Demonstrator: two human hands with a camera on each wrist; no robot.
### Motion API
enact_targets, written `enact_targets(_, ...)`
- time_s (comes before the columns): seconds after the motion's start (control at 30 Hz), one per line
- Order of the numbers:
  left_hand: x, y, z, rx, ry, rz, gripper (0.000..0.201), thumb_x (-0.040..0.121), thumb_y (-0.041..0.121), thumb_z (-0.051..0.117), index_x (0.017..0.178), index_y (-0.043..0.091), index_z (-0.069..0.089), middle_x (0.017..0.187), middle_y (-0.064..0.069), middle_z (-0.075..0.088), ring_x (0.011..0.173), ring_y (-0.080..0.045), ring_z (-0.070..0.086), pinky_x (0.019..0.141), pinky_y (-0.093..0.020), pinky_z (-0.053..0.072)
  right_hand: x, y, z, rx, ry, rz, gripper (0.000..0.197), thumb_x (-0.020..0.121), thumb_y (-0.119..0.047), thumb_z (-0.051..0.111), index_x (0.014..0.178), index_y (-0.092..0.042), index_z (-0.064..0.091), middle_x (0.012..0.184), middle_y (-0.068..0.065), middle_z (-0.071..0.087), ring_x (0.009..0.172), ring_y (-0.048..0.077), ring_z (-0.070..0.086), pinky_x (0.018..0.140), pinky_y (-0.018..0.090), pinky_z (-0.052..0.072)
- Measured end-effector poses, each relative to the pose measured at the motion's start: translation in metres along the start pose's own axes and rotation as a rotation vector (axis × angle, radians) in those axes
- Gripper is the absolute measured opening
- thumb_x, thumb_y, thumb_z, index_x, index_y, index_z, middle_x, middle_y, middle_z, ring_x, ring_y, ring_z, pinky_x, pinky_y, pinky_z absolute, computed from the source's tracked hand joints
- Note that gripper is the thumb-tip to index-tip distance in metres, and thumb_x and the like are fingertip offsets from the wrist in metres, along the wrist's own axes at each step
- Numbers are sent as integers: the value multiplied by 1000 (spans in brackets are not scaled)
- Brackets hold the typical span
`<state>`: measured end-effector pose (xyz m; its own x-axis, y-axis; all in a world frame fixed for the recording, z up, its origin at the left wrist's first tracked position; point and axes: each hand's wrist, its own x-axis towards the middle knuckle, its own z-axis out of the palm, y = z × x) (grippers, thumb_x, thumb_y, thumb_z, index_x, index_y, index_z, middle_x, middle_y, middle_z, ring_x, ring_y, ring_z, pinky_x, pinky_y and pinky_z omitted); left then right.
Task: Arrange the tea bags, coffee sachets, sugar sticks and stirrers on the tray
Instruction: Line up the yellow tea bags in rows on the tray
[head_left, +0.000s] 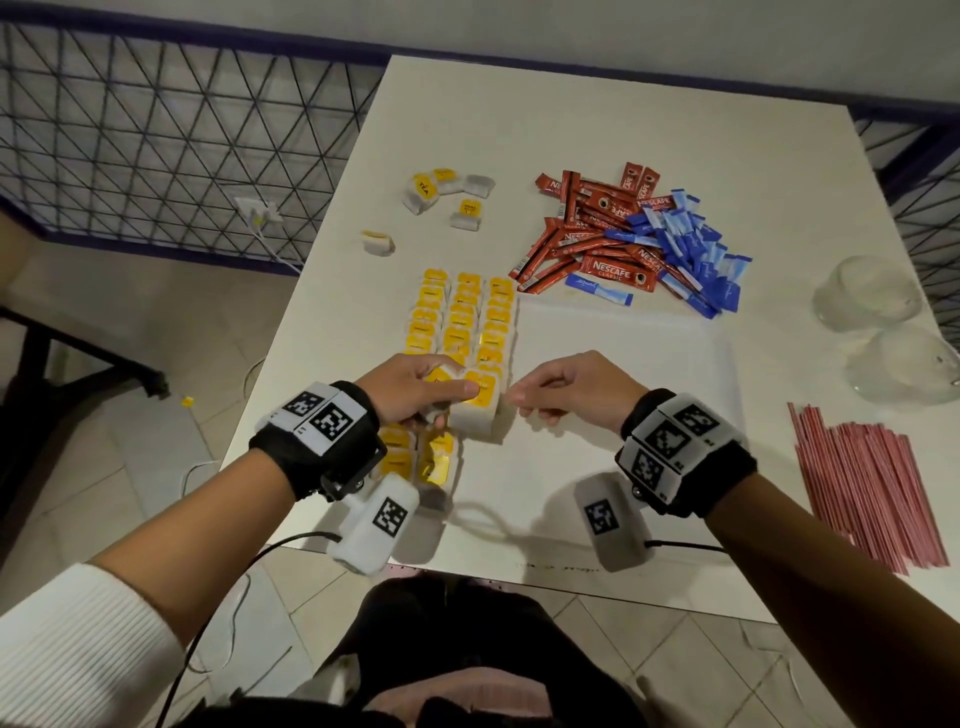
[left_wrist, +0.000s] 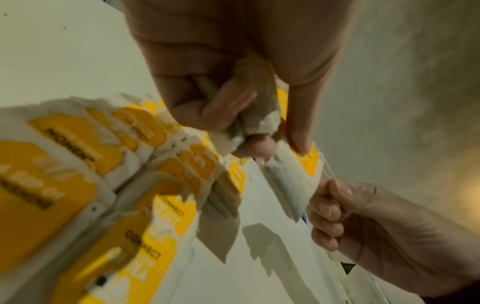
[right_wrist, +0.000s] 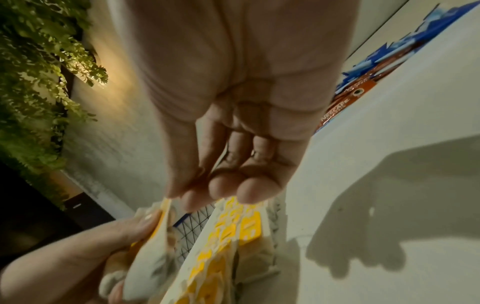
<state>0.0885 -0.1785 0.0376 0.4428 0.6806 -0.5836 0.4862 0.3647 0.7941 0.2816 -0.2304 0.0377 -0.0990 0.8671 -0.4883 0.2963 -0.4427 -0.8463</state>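
a: left hand (head_left: 415, 387) at centre frame, thumb and fingers curled round a small clutch of tea bags (head_left: 475, 402), held just above the near end of the rows. in the left wrist view the thumb pins the outermost bag's yellow tag.

b: and the right hand (head_left: 566, 387)?

a: just beside it, fingers curled in, thumb and forefinger tips pressed together on what looks like the thread or edge of that outer bag. too blurred to say which.

b: how to do this step well?

a: my read: peel one bag off at a time, keep the left grip firm so the rest don't fan out, lay it tag-up, overlapping the last one in the third column so the row stays straight. pull on paper, not thread, or it unwinds.

b: containers?

a: the tray (head_left: 675, 364) is white on a white table (head_left: 571, 130), its rim faint, mid-right of frame. it holds three columns of laid tea bags (head_left: 460, 317) along its left side; the rest is bare. coffee sachets (head_left: 597, 234) and blue sugar sticks (head_left: 691, 260) are heaped on the table in the upper right, a few loose tea bags (head_left: 441, 192) upper centre, stirrers (head_left: 862, 488) at lower right, off the tray. two clear glass cups (head_left: 883, 322) at the right edge, contents not discernible.
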Motion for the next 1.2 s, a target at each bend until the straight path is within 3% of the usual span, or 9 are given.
enact_targets(0.37, -1, 1, -2, 154, -147, 35, 10, 82, 16, 67, 81, 24, 61, 45, 6, 57, 41, -5, 48, 39, -12, 35, 13, -15, -2, 28, 30, 34, 18, 89, -24, 59, 74, -14, 62, 63, 0, 52, 50, 6, 47, 55, 19, 41)
enact_targets(0.47, 0, 1, -3, 93, -97, 91, 13, 79, 12, 69, 76, 23, 62, 48, 6, 57, 48, -9, 49, 45, -16, 38, 15, -10, 12, 61, 0, 57, 18, 91, -21, 57, 74, -15, 60, 65, 2, 52, 56, 11, 48, 57, 21, 41)
enact_targets(0.57, 2, -1, -4, -27, -37, 145, 18, 78, 8, 69, 69, 21, 60, 67, 4, 61, 52, -11, 50, 45, -16, 39, 13, -4, 24, 76, -17, 70, 21, 94, -11, 50, 77, -18, 59, 71, 5, 55, 59, 13, 50, 54, 19, 44)
enact_targets(0.67, 3, -2, -4, -167, -40, 175, 30, 79, 3, 65, 57, 22, 61, 82, 16, 65, 48, -6, 54, 43, -14, 39, 10, 0, 30, 145, -4, 87, 14, 93, -8, 50, 87, -14, 61, 71, 5, 56, 60, 13, 51, 50, 16, 44)
enact_targets(0.77, 5, -1, -3, -195, -51, 169, 30, 73, 12, 68, 49, 28, 61, 67, 11, 68, 48, -7, 53, 41, -15, 38, 6, 0, 31, 153, -4, 97, 9, 92, -9, 52, 95, -11, 60, 68, 4, 54, 59, 12, 50, 53, 18, 43)
enact_targets(0.83, 7, -1, -2, -166, -31, 144, 23, 73, 18, 70, 56, 26, 56, 53, 2, 61, 48, -11, 49, 42, -17, 35, 3, -1, 29, 151, 8, 102, 10, 90, -7, 54, 85, -14, 58, 69, 4, 53, 61, 12, 50, 57, 19, 44)
enact_targets(0.93, 12, -4, 1, -89, -4, 93, 23, 81, 18, 68, 67, 22, 50, 49, 2, 58, 49, -13, 45, 48, -21, 32, 1, -1, 24, 158, 110, 87, 21, 88, -1, 52, 83, -20, 57, 77, 5, 56, 67, 12, 51, 64, 21, 44)
enact_targets(1.0, 15, -4, 4, -42, -29, 72, 22, 82, 18, 68, 70, 21, 50, 46, 3, 58, 42, -9, 45, 43, -19, 31, 0, -1, 22, 188, 158, 84, 18, 87, -3, 51, 84, -19, 60, 80, 8, 57, 70, 14, 52, 68, 25, 45)
enact_targets(1.2, 19, -9, 11, 93, -102, 37, 17, 80, 21, 71, 79, 19, 53, 47, 1, 58, 37, -8, 43, 41, -16, 32, -4, 1, 27, 91, 107, 124, 5, 88, -13, 60, 87, -10, 56, 60, 5, 55, 53, 16, 49, 55, 22, 43)
